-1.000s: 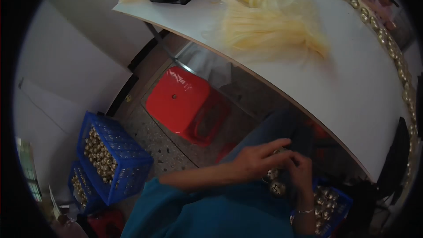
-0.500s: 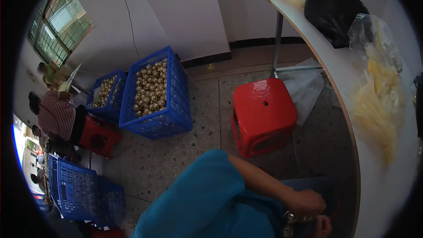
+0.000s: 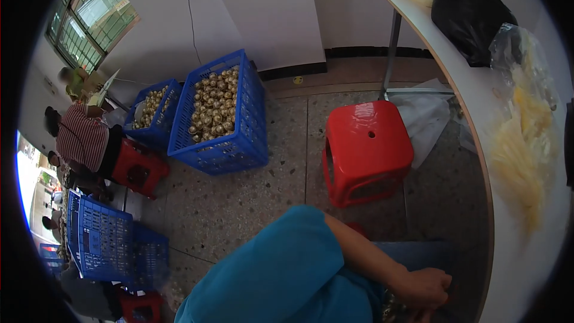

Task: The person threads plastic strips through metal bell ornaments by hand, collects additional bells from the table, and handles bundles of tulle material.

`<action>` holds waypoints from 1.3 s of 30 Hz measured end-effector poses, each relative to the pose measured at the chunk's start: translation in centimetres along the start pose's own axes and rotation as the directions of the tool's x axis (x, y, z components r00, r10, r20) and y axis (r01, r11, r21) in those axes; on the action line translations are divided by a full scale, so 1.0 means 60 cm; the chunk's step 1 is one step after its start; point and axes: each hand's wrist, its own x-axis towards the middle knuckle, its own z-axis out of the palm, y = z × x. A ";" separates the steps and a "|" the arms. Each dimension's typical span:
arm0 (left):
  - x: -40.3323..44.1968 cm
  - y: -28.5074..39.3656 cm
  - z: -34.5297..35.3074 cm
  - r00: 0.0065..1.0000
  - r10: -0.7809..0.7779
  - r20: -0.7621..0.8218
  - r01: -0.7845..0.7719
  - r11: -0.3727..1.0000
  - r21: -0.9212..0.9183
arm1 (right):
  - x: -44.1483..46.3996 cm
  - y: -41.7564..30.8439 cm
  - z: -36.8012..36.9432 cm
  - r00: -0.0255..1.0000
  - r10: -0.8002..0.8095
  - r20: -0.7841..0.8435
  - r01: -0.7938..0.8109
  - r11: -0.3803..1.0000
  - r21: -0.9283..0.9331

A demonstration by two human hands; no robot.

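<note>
My left hand (image 3: 423, 288) is low at the right, over my lap, its fingers curled together. Whatever is between those fingers is too small and dark to make out. Just below it, a small part of my right hand (image 3: 422, 316) shows at the bottom edge, mostly hidden. A few gold balls (image 3: 388, 306) lie partly visible beside my teal sleeve, left of the hands.
Blue crates (image 3: 254, 129) of gold balls stand on the floor by the wall. A red stool (image 3: 371, 144) stands beside the white table (image 3: 478, 108), which bears a black bag (image 3: 469, 15) and yellow material (image 3: 520, 144). People sit at the left.
The view has swung left, bringing the crates and seated people into sight. My hands now appear lower and farther right, and my right hand is mostly out of view.
</note>
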 end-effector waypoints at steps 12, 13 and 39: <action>0.024 -0.017 -0.028 0.881 -0.095 0.463 0.101 0.995 0.012 | -0.017 -0.001 -0.018 0.990 -0.119 -0.072 0.116 0.992 -0.053; 0.022 -0.018 -0.031 0.853 -0.126 0.506 0.207 0.973 -0.106 | -0.019 0.001 -0.018 0.988 -0.134 -0.080 0.130 0.990 -0.052; -0.019 0.044 -0.022 0.893 0.321 0.316 -0.448 0.717 0.535 | -0.020 0.014 -0.039 0.989 -0.011 0.149 -0.062 0.877 0.477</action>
